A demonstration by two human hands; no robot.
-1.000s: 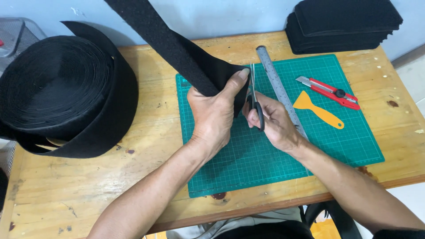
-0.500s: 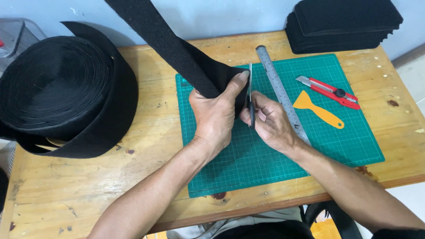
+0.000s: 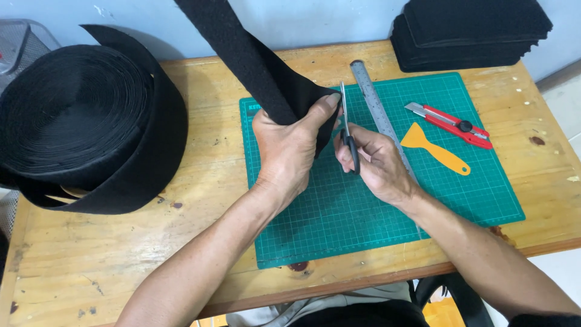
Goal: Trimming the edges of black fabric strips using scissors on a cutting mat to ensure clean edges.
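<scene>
Since the earlier frames the scissors [image 3: 348,136] have been raised a little and stood more upright, their blades now drawn together along the edge of the felt strip [image 3: 260,66]; the hands have hardly shifted.

In the head view, one black strip is seen running down from the top edge to the green cutting mat [image 3: 460,200], where its end is gripped in the left hand [image 3: 289,151], thumb pressed over the fabric. The right hand [image 3: 375,160] is closed around the black handles of the one pair of scissors, just beside the strip.

One large black roll [image 3: 78,121] lies at the left. One steel ruler [image 3: 378,112], one red utility knife [image 3: 449,123] and one orange scraper [image 3: 433,145] are laid on the mat. One stack of cut black pieces [image 3: 472,30] is set at the far right corner.

Everything is carried by a worn wooden table [image 3: 200,175] against a pale wall [image 3: 339,21].
</scene>
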